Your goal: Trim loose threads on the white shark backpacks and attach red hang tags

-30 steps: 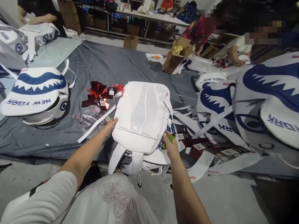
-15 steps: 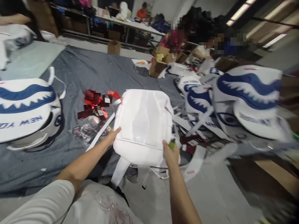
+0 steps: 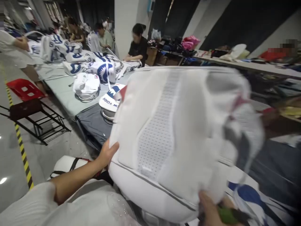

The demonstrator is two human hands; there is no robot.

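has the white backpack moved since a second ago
Yes. The white backpack, gripped by the left hand and right hand, has been lifted off the grey mat toward the camera, now filling the view.

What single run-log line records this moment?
left hand: grips white backpack at its left edge | right hand: at lower edge, holds green item | backpack: raised, back panel facing camera

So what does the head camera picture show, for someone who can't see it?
Two bare hands, left hand and right hand, hold a white backpack up close, its mesh back panel facing the camera. Behind, people sit by shark-print backpacks on a long table.
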